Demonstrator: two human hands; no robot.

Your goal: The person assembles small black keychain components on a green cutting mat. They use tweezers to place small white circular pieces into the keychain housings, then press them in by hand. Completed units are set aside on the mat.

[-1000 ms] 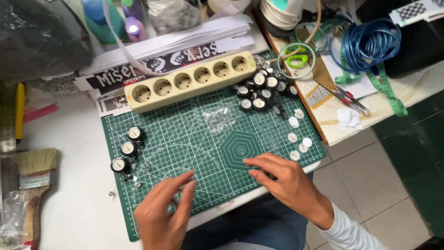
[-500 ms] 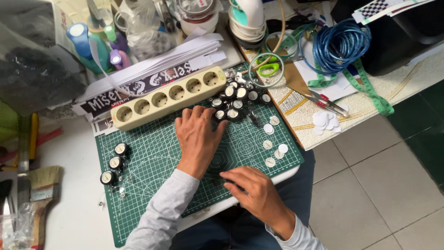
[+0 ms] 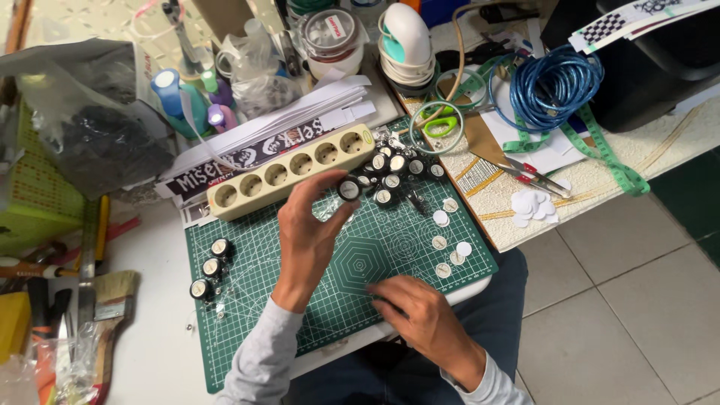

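The right hand (image 3: 420, 319) now lies nearest on the green cutting mat (image 3: 247, 337), fingers curled down, perhaps over something small; I cannot tell. The left hand (image 3: 307, 240), which half a second ago lay flat among the parts, has lifted, its fingers pinched on one small black cap (image 3: 349, 189). Beyond sit the cap cluster (image 3: 397, 169) and the beige power strip (image 3: 289, 171).
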